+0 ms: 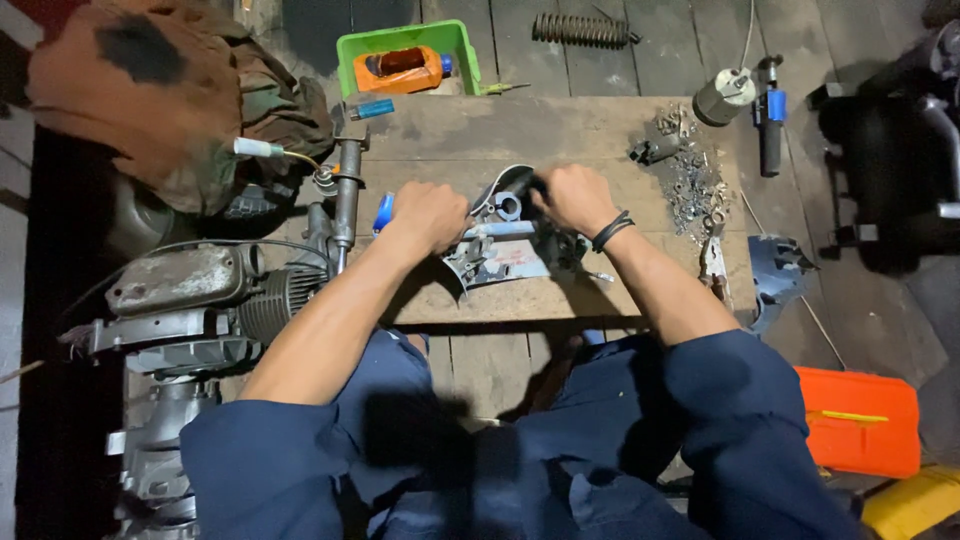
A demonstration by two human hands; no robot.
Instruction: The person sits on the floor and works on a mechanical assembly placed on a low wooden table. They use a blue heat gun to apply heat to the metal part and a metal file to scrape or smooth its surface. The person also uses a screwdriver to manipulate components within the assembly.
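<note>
My left hand point(428, 214) is closed around a blue-handled tool point(384, 212) whose metal shaft point(495, 230) lies across a grey metal engine cover part point(500, 262) on a wooden board point(560, 135). My right hand point(574, 196), with a black band on the wrist, grips the top of that same metal part and holds it down. The part's round opening point(507, 206) shows between the two hands. The tool's tip is hidden under my right hand.
An engine block point(200, 300) stands left of the board. A pile of nuts and bolts point(692, 180) lies at the board's right end. Behind are a green tray point(352, 55) with an orange container point(402, 70), and a coil spring point(582, 30). An orange case point(860, 420) sits at lower right.
</note>
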